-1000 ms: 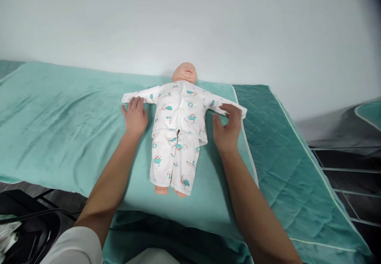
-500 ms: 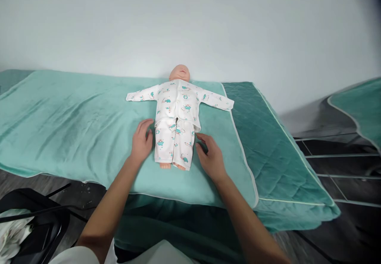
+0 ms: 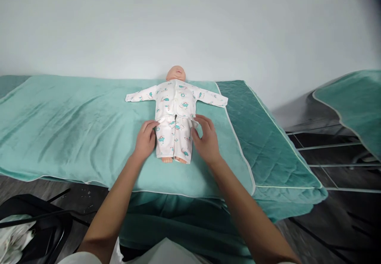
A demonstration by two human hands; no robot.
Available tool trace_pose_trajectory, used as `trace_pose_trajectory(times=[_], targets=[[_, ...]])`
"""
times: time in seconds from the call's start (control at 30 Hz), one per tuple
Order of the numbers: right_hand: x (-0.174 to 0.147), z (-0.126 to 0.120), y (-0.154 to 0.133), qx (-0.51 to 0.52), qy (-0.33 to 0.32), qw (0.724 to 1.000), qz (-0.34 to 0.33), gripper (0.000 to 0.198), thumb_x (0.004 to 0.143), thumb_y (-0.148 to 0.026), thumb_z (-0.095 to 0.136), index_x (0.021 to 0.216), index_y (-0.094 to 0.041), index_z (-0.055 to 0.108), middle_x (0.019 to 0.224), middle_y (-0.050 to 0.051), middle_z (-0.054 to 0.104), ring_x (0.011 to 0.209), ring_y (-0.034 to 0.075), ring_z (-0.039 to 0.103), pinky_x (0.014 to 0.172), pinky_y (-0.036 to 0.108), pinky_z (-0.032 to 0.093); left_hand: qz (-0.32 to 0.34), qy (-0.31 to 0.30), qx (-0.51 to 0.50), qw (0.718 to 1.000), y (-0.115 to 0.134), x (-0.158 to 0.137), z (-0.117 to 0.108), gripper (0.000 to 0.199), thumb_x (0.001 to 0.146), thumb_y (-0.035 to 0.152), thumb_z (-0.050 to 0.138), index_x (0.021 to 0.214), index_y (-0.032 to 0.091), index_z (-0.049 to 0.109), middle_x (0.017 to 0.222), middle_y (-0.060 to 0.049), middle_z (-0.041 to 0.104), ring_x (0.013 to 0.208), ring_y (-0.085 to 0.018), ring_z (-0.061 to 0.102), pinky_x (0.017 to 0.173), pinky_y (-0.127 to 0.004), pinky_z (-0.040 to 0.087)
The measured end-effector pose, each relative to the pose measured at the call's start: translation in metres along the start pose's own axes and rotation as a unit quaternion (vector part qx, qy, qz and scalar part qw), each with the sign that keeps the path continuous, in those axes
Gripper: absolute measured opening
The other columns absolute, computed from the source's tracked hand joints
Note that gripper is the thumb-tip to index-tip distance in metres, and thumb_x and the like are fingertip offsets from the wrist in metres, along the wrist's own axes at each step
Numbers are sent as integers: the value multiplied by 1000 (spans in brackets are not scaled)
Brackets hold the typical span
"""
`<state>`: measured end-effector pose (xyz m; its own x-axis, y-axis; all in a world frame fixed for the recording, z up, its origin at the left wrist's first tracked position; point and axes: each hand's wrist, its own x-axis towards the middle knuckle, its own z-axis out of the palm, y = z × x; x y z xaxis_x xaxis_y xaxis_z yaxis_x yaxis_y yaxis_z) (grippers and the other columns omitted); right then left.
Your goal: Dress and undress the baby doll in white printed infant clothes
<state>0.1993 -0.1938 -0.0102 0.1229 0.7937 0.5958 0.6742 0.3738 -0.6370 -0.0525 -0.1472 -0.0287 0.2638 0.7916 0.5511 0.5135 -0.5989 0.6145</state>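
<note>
A baby doll (image 3: 176,73) lies on its back, its arms stretched out to the sides. It wears a white long-sleeved shirt (image 3: 175,95) and matching trousers (image 3: 165,141), both printed with teal pictures; bare feet stick out of the legs. At the doll's waist, my left hand (image 3: 145,139) has its curled fingers on the left side of the shirt's hem. Opposite it, my right hand (image 3: 206,138) holds the hem's right corner between bent fingers and thumb. Fingertip contact is partly hidden on both sides.
Under the doll is a light teal blanket (image 3: 89,137) over a darker quilted cover (image 3: 264,137). A white wall (image 3: 190,26) stands behind. A black chair (image 3: 56,232) with crumpled cloth is at lower left, a metal rack (image 3: 333,146) at right.
Both hands have moved up and inward from beside the trousers to the shirt's hem. The hem's right corner is now between my right fingers and thumb. The view has shifted slightly.
</note>
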Motion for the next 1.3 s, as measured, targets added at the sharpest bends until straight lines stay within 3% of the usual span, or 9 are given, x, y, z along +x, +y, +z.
trace_pose_trajectory(times=[0.13, 0.3, 0.43, 0.6, 0.7, 0.87, 1.1, 1.3], targets=[[16, 17, 8, -3, -3, 999, 43, 30, 95, -23, 50, 123, -20, 59, 132, 15, 57, 124, 28, 57, 108, 54, 51, -44, -13, 4, 999, 3, -15, -6, 37, 95, 12, 41, 122, 26, 63, 111, -8, 68, 100, -21, 66, 90, -41, 57], [-12, 15, 14, 53, -61, 992, 97, 34, 99, -27, 49, 132, -22, 55, 134, 14, 56, 114, 24, 63, 97, 47, 59, -78, -23, -2, 997, 10, -45, -16, 30, 98, 19, 46, 121, 28, 63, 107, -7, 71, 101, -23, 68, 91, -45, 55], [-43, -11, 6, 61, -89, 992, 60, 34, 99, -28, 57, 134, -27, 56, 137, 10, 58, 125, 26, 59, 99, 48, 58, -90, -55, -49, 993, 23, -66, -26, 26, 99, 26, 54, 123, 32, 63, 105, -5, 72, 97, -23, 69, 91, -47, 55], [-75, -31, -21, 89, -159, 983, -28, 36, 97, -30, 68, 132, -32, 57, 132, 9, 60, 125, 26, 60, 104, 48, 56, -38, -97, -68, 992, 41, -80, -29, 34, 96, 36, 66, 131, 35, 62, 107, -7, 70, 99, -25, 69, 90, -47, 57], [-85, -27, -28, 68, -169, 982, -43, 33, 95, -32, 71, 126, -30, 59, 123, 9, 62, 113, 26, 65, 93, 43, 60, -6, -77, -18, 997, 49, -81, -21, 41, 91, 40, 73, 131, 34, 62, 113, -9, 67, 104, -26, 68, 89, -46, 59], [-78, -22, -30, 64, -173, 982, -29, 7, 99, -23, 64, 101, -24, 57, 93, 4, 62, 82, 18, 63, 71, 32, 55, 42, -9, 38, 998, 61, -75, -4, 27, 92, 30, 74, 116, 25, 63, 107, -8, 65, 101, -23, 64, 85, -39, 58], [-61, -51, -51, 86, -115, 987, -69, 19, 95, -10, 64, 101, -24, 53, 94, 1, 60, 85, 14, 62, 74, 26, 51, 19, 43, -34, 998, 79, -61, -12, 24, 91, 22, 74, 110, 21, 60, 100, -3, 62, 88, -14, 62, 76, -27, 54], [-71, -45, -49, 20, -164, 981, -97, 18, 96, -13, 64, 107, -23, 54, 103, 5, 62, 97, 19, 62, 83, 33, 54, 37, 58, -23, 997, 79, -65, -12, 24, 91, 20, 74, 111, 21, 60, 99, -2, 61, 88, -13, 62, 76, -25, 53]])
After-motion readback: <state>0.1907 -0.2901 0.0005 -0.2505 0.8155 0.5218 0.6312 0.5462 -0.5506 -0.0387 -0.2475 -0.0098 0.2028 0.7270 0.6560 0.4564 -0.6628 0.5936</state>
